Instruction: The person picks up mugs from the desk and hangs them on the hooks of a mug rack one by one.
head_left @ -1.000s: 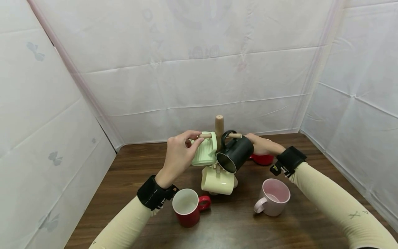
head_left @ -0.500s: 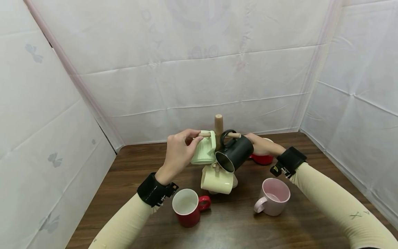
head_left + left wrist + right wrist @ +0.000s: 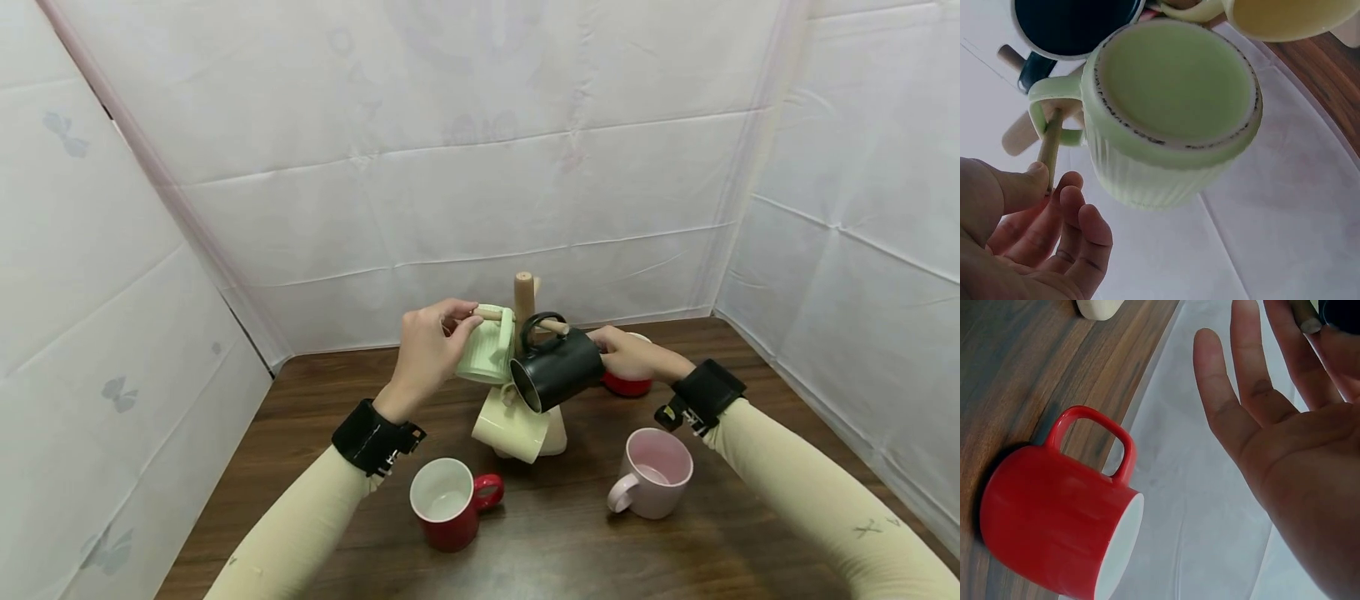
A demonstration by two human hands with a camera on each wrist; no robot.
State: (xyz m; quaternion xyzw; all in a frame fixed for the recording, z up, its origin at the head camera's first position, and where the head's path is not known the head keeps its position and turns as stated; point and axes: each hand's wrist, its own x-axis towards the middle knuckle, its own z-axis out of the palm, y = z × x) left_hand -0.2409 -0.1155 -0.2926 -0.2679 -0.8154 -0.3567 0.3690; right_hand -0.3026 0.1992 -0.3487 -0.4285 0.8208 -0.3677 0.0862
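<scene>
A wooden mug tree [image 3: 523, 310] stands mid-table. Thumb and fingertips of my left hand [image 3: 429, 354] pinch the end of its upper left peg [image 3: 1050, 147], where a ribbed light green mug [image 3: 482, 358] hangs by its handle. On the upper right peg [image 3: 553, 327] hangs a black mug [image 3: 561, 375], tilted with its mouth toward the front left. Below, a cream mug [image 3: 512, 425] hangs slanted on a lower peg. My right hand [image 3: 633, 357], fingertips hidden behind the black mug in the head view, pinches another wooden peg [image 3: 1300, 312]; its other fingers are extended.
A red mug [image 3: 450, 529] with a white inside stands front left on the wooden table [image 3: 555, 550]. To the right is a pink mug [image 3: 656, 496]. Another red mug [image 3: 1054, 519] stands behind the right hand. White sheeting [image 3: 420, 208] encloses the back and sides.
The mug tree has turned a little: the black mug and its peg have shifted left, and the cream mug has swung left. A peg now shows behind the post. Both hands keep their grip.
</scene>
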